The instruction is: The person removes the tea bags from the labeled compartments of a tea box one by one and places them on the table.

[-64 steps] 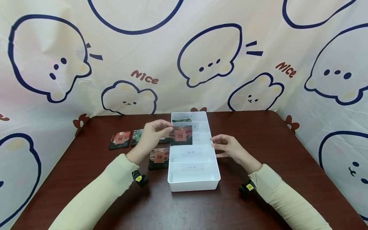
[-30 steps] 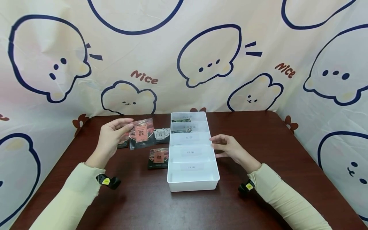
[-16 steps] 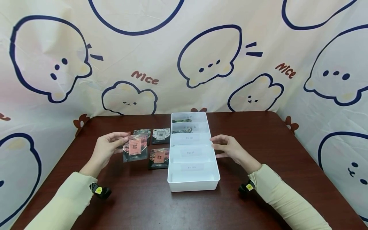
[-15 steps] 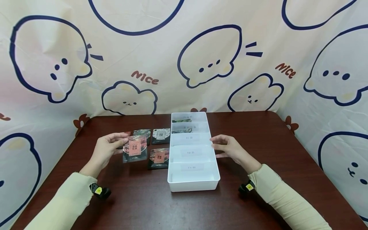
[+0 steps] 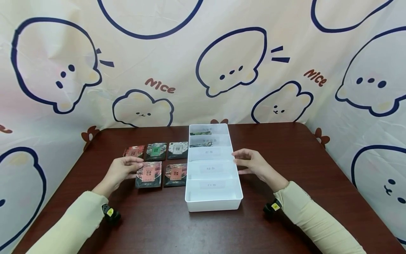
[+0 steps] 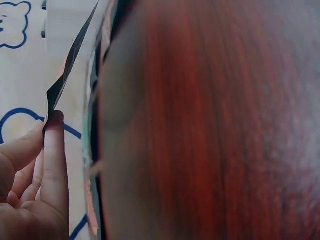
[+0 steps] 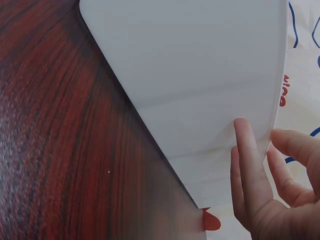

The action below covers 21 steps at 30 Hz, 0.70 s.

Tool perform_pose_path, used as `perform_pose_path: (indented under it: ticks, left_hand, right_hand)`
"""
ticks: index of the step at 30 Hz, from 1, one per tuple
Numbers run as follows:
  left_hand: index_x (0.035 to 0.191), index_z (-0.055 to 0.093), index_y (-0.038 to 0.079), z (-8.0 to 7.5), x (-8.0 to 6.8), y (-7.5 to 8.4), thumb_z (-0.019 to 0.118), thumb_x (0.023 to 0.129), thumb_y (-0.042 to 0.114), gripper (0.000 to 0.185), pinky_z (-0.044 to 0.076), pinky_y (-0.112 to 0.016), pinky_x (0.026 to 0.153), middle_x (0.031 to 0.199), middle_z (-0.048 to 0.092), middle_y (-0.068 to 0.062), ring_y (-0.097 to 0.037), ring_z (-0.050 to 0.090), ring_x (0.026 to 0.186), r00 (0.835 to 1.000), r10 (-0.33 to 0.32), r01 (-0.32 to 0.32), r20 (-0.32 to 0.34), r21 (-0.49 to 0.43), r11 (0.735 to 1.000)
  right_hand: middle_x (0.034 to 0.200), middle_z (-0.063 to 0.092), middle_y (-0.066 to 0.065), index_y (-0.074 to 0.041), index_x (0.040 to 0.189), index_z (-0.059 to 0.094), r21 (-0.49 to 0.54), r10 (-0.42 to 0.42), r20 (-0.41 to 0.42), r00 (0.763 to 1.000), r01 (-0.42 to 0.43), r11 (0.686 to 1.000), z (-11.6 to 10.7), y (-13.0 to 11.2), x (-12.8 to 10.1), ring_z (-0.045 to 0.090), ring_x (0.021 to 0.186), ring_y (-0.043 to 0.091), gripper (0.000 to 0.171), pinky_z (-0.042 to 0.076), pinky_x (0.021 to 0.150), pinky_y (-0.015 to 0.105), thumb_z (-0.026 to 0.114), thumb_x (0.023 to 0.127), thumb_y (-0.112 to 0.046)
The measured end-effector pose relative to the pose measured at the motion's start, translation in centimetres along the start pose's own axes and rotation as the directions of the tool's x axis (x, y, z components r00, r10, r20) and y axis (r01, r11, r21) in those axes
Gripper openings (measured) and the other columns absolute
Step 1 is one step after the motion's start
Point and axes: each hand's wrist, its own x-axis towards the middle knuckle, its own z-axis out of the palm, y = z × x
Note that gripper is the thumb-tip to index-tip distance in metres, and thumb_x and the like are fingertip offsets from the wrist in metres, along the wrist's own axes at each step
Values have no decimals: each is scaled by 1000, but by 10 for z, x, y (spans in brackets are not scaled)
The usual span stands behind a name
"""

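My left hand pinches a flat tea sachet with a red label by its left edge, thumb on one face and fingers on the other. In the left wrist view the sachet appears edge-on. Right of it lies another red-labelled sachet, against a long white divided box. The fingers of my right hand rest fairly straight against the box's right wall. The right wrist view shows one fingertip on the outer wall, others by the rim.
Behind are a red sachet, a green-labelled sachet and a white-labelled sachet. Sachets show in the box's two far compartments; the nearer, labelled ones show only white. The brown table meets a patterned cloth at the back.
My left hand has carried the sachet from over the box leftward, then down in front of the back row. A sachet now shows in the second compartment. My right hand stays at the box.
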Motion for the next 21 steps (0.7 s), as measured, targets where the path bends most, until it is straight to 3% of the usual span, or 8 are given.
perform_pose_path:
  ticks: [21]
  left_hand:
    - [117, 62, -8, 9, 13, -7, 61, 95, 8, 27, 60, -34, 71, 102, 71, -10, -10, 67, 80, 995, -101, 101, -6, 102, 990]
  right_hand:
    - [117, 57, 18, 1, 126, 56, -8, -1, 0, 1000, 1, 1000, -1, 0, 1, 64, 90, 16, 40, 60, 75, 41, 68, 91, -12]
